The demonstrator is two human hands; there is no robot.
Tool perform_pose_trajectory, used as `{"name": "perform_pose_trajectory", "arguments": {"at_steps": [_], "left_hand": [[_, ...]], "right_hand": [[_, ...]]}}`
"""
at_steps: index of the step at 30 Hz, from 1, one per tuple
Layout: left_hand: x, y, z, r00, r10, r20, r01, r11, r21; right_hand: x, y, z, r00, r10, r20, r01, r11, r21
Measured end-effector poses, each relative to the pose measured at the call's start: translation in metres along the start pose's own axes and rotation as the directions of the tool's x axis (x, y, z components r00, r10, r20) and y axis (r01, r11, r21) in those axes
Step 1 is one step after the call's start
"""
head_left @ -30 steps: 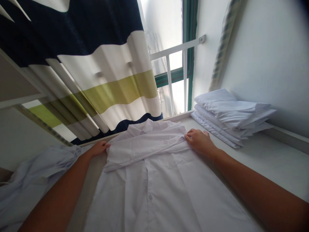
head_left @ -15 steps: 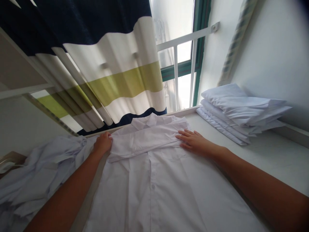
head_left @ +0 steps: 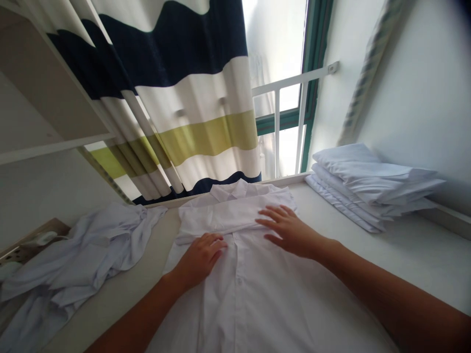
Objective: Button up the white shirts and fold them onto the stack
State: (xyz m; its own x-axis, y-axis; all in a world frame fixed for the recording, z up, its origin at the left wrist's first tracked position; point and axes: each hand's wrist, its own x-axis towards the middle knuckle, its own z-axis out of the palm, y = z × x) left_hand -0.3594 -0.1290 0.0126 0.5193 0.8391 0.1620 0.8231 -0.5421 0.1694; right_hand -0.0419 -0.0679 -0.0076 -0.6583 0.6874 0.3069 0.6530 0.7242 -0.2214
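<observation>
A white button-up shirt [head_left: 257, 289] lies front up before me, its collar toward the window. One sleeve [head_left: 217, 215] is folded straight across the chest, just below the collar. My left hand [head_left: 201, 257] is over the shirt front at the sleeve's lower edge, left of the button line, fingers stretched and slightly bent. On the other side, my right hand [head_left: 289, 230] has its fingers spread over the sleeve's right part and the chest. Neither hand grips the cloth; whether the left fingertips press on it is hard to tell.
Folded white shirts [head_left: 368, 189] are stacked at the right by the wall. A loose heap of white clothes [head_left: 99, 250] lies at the left, beside a power strip [head_left: 22, 252] with plugs. A striped curtain [head_left: 198, 122] and a white railing [head_left: 294, 81] stand at the back.
My left hand has let go of the shirt's left edge and moved right and nearer, onto its front. My right hand has shifted slightly left. The view has tilted up a little.
</observation>
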Motion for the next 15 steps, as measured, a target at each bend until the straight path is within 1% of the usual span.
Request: {"name": "perform_pose_trajectory", "arguments": {"at_steps": [1, 3, 4, 6, 8, 11, 13, 15], "left_hand": [[-0.003, 0.008, 0.003, 0.999, 0.026, 0.024, -0.025, 0.999, -0.032], [-0.008, 0.019, 0.008, 0.995, 0.062, 0.082, -0.055, 0.994, -0.089], [-0.01, 0.022, 0.011, 0.992, 0.069, 0.107, -0.057, 0.992, -0.117], [-0.014, 0.024, 0.015, 0.989, 0.065, 0.136, -0.041, 0.985, -0.168], [-0.02, 0.023, 0.019, 0.987, 0.049, 0.152, -0.018, 0.98, -0.2], [-0.028, 0.018, 0.027, 0.988, 0.019, 0.155, 0.014, 0.978, -0.207], [-0.031, 0.017, 0.032, 0.993, -0.013, 0.118, 0.038, 0.976, -0.213], [-0.033, 0.021, 0.034, 0.997, -0.045, 0.063, 0.058, 0.976, -0.209]], "right_hand": [[0.001, -0.017, -0.002, 0.996, -0.07, 0.054, 0.067, 0.996, 0.06], [0.002, -0.046, -0.001, 0.971, -0.182, 0.154, 0.152, 0.971, 0.184], [0.001, -0.057, 0.001, 0.957, -0.217, 0.193, 0.169, 0.957, 0.237], [-0.003, -0.072, 0.005, 0.938, -0.243, 0.246, 0.161, 0.936, 0.312], [-0.008, -0.079, 0.008, 0.928, -0.246, 0.281, 0.139, 0.925, 0.353], [-0.013, -0.08, 0.013, 0.912, -0.258, 0.318, 0.13, 0.918, 0.375], [-0.016, -0.08, 0.019, 0.911, -0.259, 0.321, 0.128, 0.918, 0.376], [-0.016, -0.08, 0.027, 0.916, -0.254, 0.31, 0.128, 0.919, 0.373]]}}
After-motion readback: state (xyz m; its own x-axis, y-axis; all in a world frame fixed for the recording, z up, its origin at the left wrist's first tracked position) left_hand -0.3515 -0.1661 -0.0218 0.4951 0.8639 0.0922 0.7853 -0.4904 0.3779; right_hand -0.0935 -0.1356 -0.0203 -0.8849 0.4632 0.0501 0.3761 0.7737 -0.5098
